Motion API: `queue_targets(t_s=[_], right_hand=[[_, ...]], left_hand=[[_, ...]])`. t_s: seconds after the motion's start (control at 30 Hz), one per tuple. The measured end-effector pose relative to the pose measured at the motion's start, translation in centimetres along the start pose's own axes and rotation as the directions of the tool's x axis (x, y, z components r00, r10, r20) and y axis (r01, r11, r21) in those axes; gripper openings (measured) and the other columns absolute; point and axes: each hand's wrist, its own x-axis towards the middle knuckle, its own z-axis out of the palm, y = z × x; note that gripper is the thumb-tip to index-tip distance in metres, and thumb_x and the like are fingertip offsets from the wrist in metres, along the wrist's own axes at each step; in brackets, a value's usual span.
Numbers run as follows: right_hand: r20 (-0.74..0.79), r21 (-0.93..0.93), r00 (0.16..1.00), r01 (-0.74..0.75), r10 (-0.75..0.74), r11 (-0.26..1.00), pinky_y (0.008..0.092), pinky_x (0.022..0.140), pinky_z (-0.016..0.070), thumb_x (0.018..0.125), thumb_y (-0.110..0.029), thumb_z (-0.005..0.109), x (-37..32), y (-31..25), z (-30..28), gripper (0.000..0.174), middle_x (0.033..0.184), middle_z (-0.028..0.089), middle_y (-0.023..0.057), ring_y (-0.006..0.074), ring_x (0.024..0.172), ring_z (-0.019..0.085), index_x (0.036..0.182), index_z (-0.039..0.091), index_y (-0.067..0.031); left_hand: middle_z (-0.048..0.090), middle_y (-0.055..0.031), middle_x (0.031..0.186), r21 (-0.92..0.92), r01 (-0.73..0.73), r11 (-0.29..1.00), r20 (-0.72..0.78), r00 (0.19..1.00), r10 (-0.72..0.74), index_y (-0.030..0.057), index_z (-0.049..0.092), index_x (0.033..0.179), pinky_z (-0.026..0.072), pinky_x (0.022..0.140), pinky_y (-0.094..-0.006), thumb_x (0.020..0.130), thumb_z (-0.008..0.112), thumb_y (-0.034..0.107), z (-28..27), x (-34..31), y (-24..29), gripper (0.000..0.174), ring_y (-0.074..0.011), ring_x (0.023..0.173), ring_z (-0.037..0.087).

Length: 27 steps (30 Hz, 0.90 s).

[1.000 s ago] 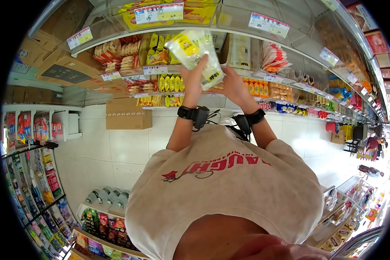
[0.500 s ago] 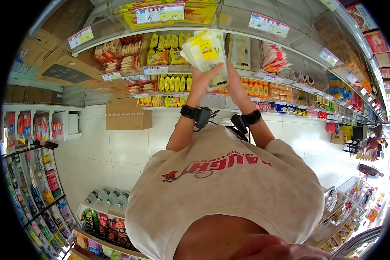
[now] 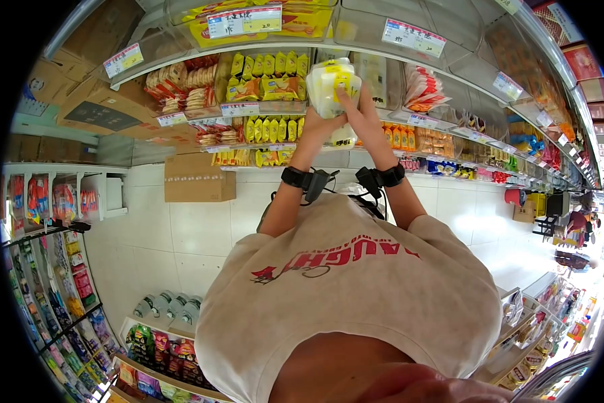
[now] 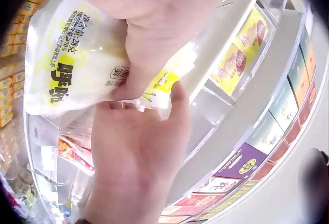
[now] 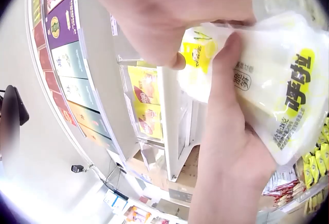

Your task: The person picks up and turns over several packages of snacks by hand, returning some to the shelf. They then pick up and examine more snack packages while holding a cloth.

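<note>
Several flat white-and-yellow packets [image 3: 323,87] are fanned in a stack before the shelf in the head view. My left hand [image 3: 321,126] grips their lower left part, thumb across the front. From the right side my right hand [image 3: 365,118] holds the stack, fingers lying over its face. The left wrist view has the packets [image 4: 69,62] beneath my left hand [image 4: 159,26], with my right hand [image 4: 136,152] against their edge. In the right wrist view, my left hand [image 5: 229,126] has its thumb on the packets [image 5: 272,75], and my right hand [image 5: 169,16] bends over their edge.
Behind the hands, shelf bins hold yellow snack packs [image 3: 278,87], similar pale packets [image 3: 372,77] and red-and-white packs [image 3: 424,88]. Price tags [image 3: 415,37] line the shelf edges. A cardboard box [image 3: 200,177] stands on the tiled floor at left.
The packets were tilted to the left, then came upright and fanned out. My right hand has moved from beside their lower edge up onto their face.
</note>
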Motion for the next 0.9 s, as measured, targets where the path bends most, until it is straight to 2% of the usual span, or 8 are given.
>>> queue_targets(t_s=[0.23, 0.33, 0.43, 0.53, 0.63, 0.73, 0.83, 0.9], right_hand=[[0.098, 0.224, 0.993, -0.089, 0.069, 0.970, 0.0333, 0.102, 0.0440, 0.099, -0.023, 0.064, -0.5, -1.6, -0.9, 0.063, 0.135, 0.056, 0.0136, 0.0173, 0.121, 0.054, 0.150, 0.033, -0.0003], [0.252, 0.117, 0.955, -0.191, 0.157, 0.975, 0.0332, 0.104, 0.0436, 0.099, -0.019, 0.064, -1.0, -0.7, -3.1, 0.066, 0.140, 0.054, 0.0119, 0.0177, 0.125, 0.052, 0.152, 0.029, -0.0024], [0.442, 0.090, 0.893, -0.140, 0.086, 0.986, 0.0334, 0.106, 0.0427, 0.099, -0.015, 0.064, -1.6, -0.5, -4.9, 0.063, 0.144, 0.051, 0.0104, 0.0180, 0.129, 0.050, 0.152, 0.032, -0.0033], [0.420, -0.066, 0.898, -0.117, 0.134, 0.991, 0.0341, 0.108, 0.0414, 0.095, -0.011, 0.067, -1.7, -1.0, -5.6, 0.061, 0.147, 0.048, 0.0100, 0.0176, 0.131, 0.049, 0.149, 0.039, -0.0036], [0.296, 0.104, 0.950, 0.072, -0.100, 0.992, 0.0343, 0.108, 0.0414, 0.090, -0.007, 0.070, -1.3, -2.0, -5.2, 0.059, 0.146, 0.050, 0.0112, 0.0175, 0.129, 0.050, 0.144, 0.046, -0.0021], [0.179, -0.143, 0.965, 0.217, -0.191, 0.966, 0.0325, 0.107, 0.0419, 0.087, -0.002, 0.069, -0.8, -2.7, -5.1, 0.059, 0.141, 0.054, 0.0102, 0.0178, 0.125, 0.053, 0.141, 0.048, -0.0009], [0.163, -0.034, 0.948, 0.281, -0.272, 0.959, 0.0314, 0.105, 0.0429, 0.086, -0.001, 0.067, 0.7, -1.7, -5.7, 0.056, 0.134, 0.058, 0.0091, 0.0183, 0.121, 0.055, 0.138, 0.050, -0.0011], [0.107, -0.029, 0.956, 0.278, -0.274, 0.960, 0.0310, 0.103, 0.0439, 0.086, 0.000, 0.066, 1.5, -0.8, -5.7, 0.052, 0.132, 0.059, 0.0094, 0.0183, 0.119, 0.056, 0.136, 0.051, -0.0015]], left_hand=[[0.071, -0.0087, 0.111, -0.001, -0.042, 0.999, -0.014, 0.999, 0.042, -0.0010, 0.062, 0.123, 0.0550, 0.083, -0.0309, 0.076, 0.083, 0.006, 0.1, -0.6, 1.2, 0.052, -0.0166, 0.096, 0.069], [0.072, -0.0087, 0.111, 0.117, -0.159, 0.980, 0.088, 0.985, 0.150, -0.0022, 0.063, 0.122, 0.0549, 0.084, -0.0315, 0.077, 0.083, 0.008, -1.4, 0.4, 1.0, 0.050, -0.0162, 0.096, 0.069], [0.073, -0.0096, 0.108, 0.278, -0.289, 0.916, 0.168, 0.954, 0.251, 0.0002, 0.063, 0.121, 0.0544, 0.083, -0.0310, 0.077, 0.083, 0.009, -1.7, -0.1, 3.6, 0.049, -0.0160, 0.094, 0.070], [0.072, -0.0121, 0.111, 0.473, -0.382, 0.794, 0.261, 0.921, 0.288, 0.0041, 0.063, 0.123, 0.0540, 0.085, -0.0315, 0.075, 0.081, 0.007, -1.1, -0.7, 5.6, 0.051, -0.0206, 0.097, 0.070], [0.069, -0.0145, 0.110, 0.533, -0.566, 0.629, 0.343, 0.824, 0.450, 0.0068, 0.063, 0.124, 0.0533, 0.086, -0.0351, 0.072, 0.080, 0.004, -0.5, 0.3, 6.0, 0.054, -0.0286, 0.101, 0.068], [0.064, -0.0140, 0.114, 0.487, -0.668, 0.563, 0.446, 0.744, 0.497, 0.0069, 0.063, 0.123, 0.0513, 0.090, -0.0401, 0.069, 0.079, -0.001, 0.0, 1.9, 6.8, 0.057, -0.0351, 0.106, 0.061], [0.057, -0.0128, 0.115, 0.499, -0.649, 0.574, 0.415, 0.760, 0.499, 0.0087, 0.064, 0.123, 0.0498, 0.091, -0.0427, 0.068, 0.079, -0.005, 0.5, 3.7, 6.3, 0.059, -0.0357, 0.109, 0.057], [0.054, -0.0125, 0.117, 0.540, -0.712, 0.448, 0.447, 0.694, 0.565, 0.0100, 0.064, 0.124, 0.0493, 0.093, -0.0431, 0.067, 0.079, -0.006, 0.6, 4.9, 6.0, 0.061, -0.0357, 0.111, 0.055]])
